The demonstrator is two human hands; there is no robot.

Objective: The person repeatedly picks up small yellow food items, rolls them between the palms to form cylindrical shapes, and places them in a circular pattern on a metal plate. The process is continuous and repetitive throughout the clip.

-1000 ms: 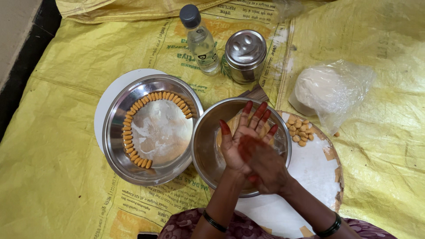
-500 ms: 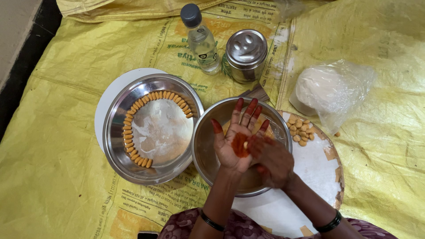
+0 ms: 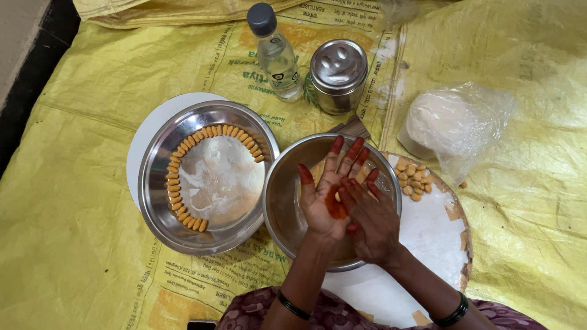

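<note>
left hand (image 3: 324,201): I'm holding it palm-up over the steel bowl (image 3: 287,201), fingers spread apart and pointing away from me, tips stained red, a red patch in the middle of the palm.
right hand (image 3: 370,220): I'm laying it palm-down across the left palm, fingers together, pressing on the palm; hand is also over the steel bowl, on its right half.
dough bit (image 3: 337,197): a small pale-yellow piece is sitting on my left palm, just at my right fingertips (image 3: 345,194); I can't tell whether the fingertips are pinching it or only touching it.
steel bowl: it's sitting directly under both hands; inside is mostly hidden by them.
steel plate (image 3: 208,177): it's lying just left of the steel bowl, rims touching or nearly so; floury middle, and a curved row of small orange-yellow rolled pieces (image 3: 183,183) is running along its inner edge on the far and left sides.
white disc (image 3: 143,146): it's peeking out from under the steel plate, left of the steel bowl.
round board (image 3: 434,238): it's lying right of the steel bowl, partly under it, dusted white, a small heap of rolled pieces (image 3: 411,180) on its far part.
plastic bag of dough (image 3: 452,125): it's lying beyond and right of the steel bowl.
lidded steel canister (image 3: 337,76): it's standing just beyond the steel bowl.
clear bottle (image 3: 276,54): it's standing beyond the steel bowl, just left of the canister, dark cap on.
yellow sacking (image 3: 79,244): it's lying under everything.
</note>
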